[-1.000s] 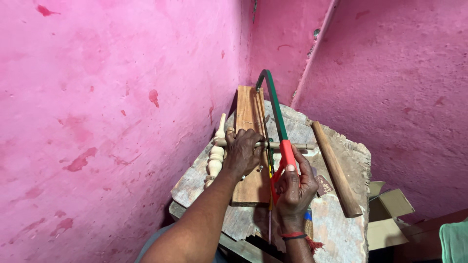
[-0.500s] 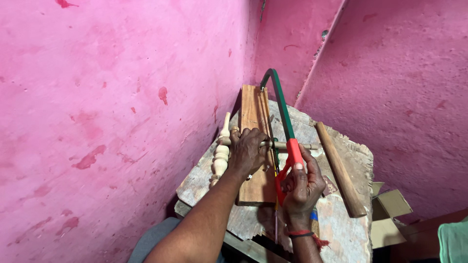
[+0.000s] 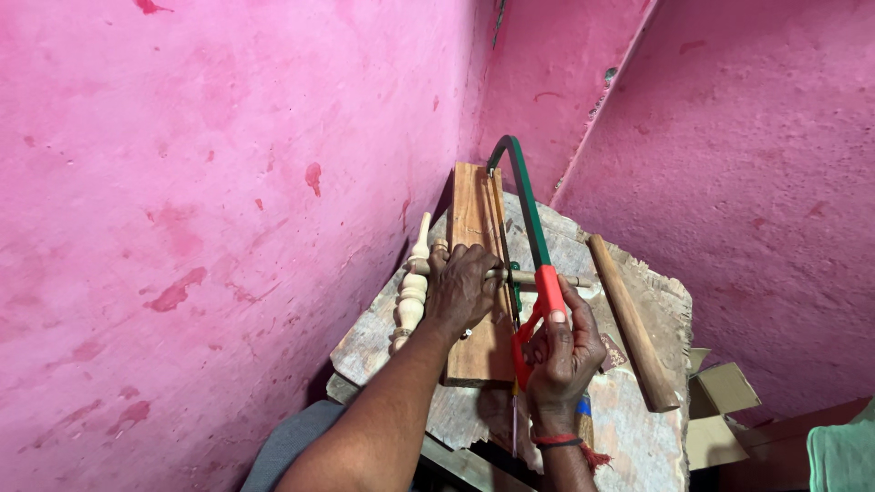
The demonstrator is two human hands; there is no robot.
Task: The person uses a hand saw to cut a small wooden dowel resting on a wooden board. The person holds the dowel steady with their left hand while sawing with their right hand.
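The right hand (image 3: 563, 351) is closed around the red handle of a hacksaw (image 3: 533, 251), fingers wrapped fully round the grip and a red thread band at the wrist. The saw's green frame arches away from the handle toward the far corner, and its thin blade runs beneath along the right edge of a wooden plank (image 3: 478, 273).

The left hand (image 3: 463, 290) lies palm down on the plank, fingers curled over a thin wooden dowel (image 3: 538, 278) that crosses the plank from left to right. The blade meets the dowel just to the right of this hand. The dowel's free end pokes out to the right past the saw frame.

The plank lies lengthwise on a rough, worn worktop (image 3: 643, 437) set into the corner of pink walls (image 3: 182, 182). A pale turned wooden spindle (image 3: 413, 282) rests just left of the plank, beside the left hand. A plain wooden handle (image 3: 631, 323) lies well to the right on the worktop. A cardboard box (image 3: 720, 405) sits past the worktop's right edge.
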